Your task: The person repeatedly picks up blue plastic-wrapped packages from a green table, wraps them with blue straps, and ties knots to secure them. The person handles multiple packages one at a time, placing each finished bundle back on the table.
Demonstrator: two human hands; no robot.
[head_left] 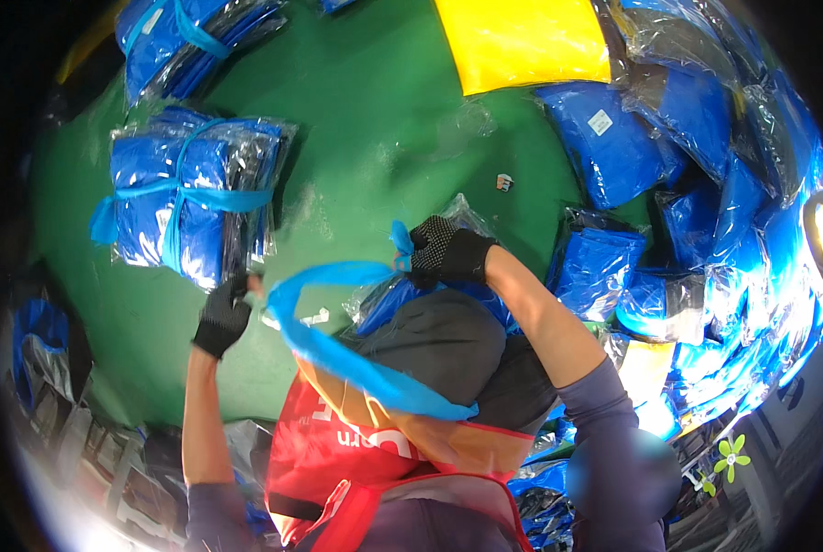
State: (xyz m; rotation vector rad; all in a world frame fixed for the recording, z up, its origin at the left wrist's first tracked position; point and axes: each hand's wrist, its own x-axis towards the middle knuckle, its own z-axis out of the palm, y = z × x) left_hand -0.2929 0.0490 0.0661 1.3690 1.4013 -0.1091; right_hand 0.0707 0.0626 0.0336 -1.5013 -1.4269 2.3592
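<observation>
My right hand (444, 253), in a black glove with pale dots, is closed on a light blue fabric strip (338, 363). The strip loops left from that hand, then down across my lap, and a short end sticks up past the fingers. My left hand (226, 315), in a black glove with bare fingertips, is beside the loop's left bend. Its fingers are partly spread and slightly blurred, with nothing visible in them. Below my right hand, a blue plastic-wrapped package (386, 304) lies partly hidden under my dark grey trouser knee (444, 340).
A bundle of blue packages (145, 221) tied crosswise stands at left on the green floor (356, 138); another tied bundle (168, 51) lies behind it. A yellow package (526, 41) is at the far side. Loose blue packages (605, 147) pile up along the right.
</observation>
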